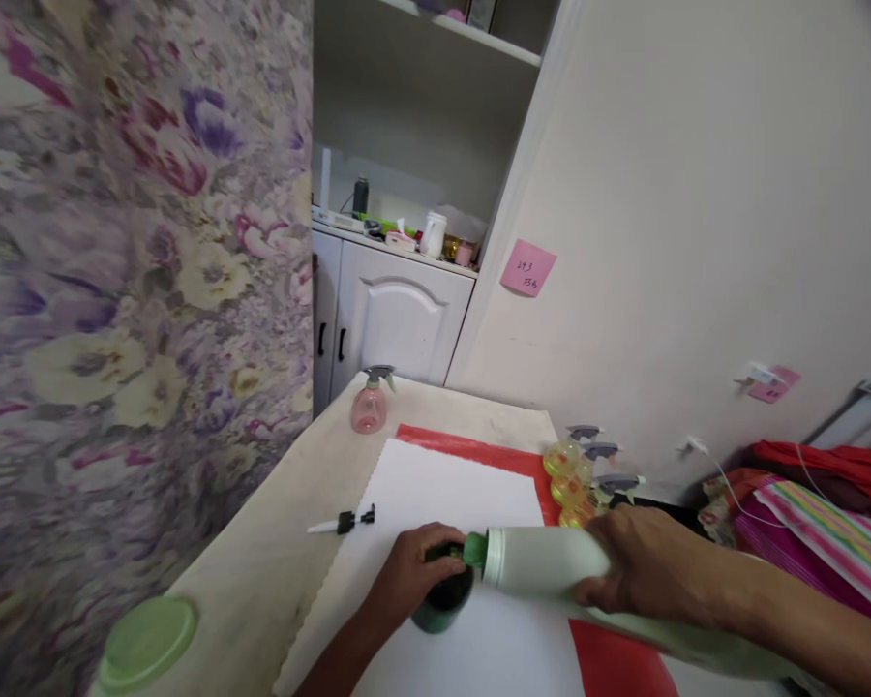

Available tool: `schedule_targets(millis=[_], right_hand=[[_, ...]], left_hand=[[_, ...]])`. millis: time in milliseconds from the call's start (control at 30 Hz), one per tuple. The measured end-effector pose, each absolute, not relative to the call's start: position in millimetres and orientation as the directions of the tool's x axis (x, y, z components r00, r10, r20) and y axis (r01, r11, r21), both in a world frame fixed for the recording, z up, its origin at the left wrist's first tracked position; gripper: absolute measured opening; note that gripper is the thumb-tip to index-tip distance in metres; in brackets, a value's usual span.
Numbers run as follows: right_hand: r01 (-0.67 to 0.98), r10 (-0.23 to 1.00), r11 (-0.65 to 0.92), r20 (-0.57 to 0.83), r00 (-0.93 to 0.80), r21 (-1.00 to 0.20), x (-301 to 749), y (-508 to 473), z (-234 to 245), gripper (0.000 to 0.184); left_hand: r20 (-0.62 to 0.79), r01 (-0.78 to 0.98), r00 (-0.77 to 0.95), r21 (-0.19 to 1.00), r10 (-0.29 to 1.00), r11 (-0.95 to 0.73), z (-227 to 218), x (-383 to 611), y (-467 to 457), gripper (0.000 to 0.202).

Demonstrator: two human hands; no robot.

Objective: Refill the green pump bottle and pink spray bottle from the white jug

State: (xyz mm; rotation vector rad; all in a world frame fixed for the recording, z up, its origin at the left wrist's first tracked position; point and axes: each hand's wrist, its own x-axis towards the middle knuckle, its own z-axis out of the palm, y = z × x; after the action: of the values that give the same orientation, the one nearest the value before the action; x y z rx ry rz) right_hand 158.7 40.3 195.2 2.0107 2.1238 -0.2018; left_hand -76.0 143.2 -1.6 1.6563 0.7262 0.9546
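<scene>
Tabletop (261,552): pale surface; I see a white sheet (457,489) laid over a red sheet (475,448).
Left hand (422,563): curled round the upper part of a dark green bottle (441,615), thumb and fingers bent close about its mouth. The bottle is over the white sheet; whether its base rests there I cannot tell.
Left forearm (345,653): climbs from the bottom edge, slanting right toward the grip.
Right hand (628,561): wrapped over a large pale green bottle (533,560), knuckles up, thumb along the near side and pointing left.
Right forearm (776,605): enters from the right edge, sloping up and left above the bottle.
Mouths: pale green bottle tipped on its side, opening left, right beside the dark one's mouth. Bright green shows at the join; neck or contents, I can't say.
Pump head (345,524): lying flat left of the left hand, across the white sheet's edge.
Far left corner: pink spray bottle (369,410), upright.
Right side: yellow spray bottles (562,459), bunched just beyond the right hand.
Near left: round green piece (151,634), well apart from both hands.
</scene>
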Motion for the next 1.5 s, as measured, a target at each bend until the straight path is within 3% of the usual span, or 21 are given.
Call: schedule_targets(millis=[1500], right_hand=[[0.997, 0.972, 0.045, -0.234, -0.029, 0.06, 156.8, 37.9, 196.6, 0.036]], left_hand=[[0.235, -0.009, 0.496, 0.964, 0.836, -0.266, -2.8, -75.3, 142.4, 0.022]])
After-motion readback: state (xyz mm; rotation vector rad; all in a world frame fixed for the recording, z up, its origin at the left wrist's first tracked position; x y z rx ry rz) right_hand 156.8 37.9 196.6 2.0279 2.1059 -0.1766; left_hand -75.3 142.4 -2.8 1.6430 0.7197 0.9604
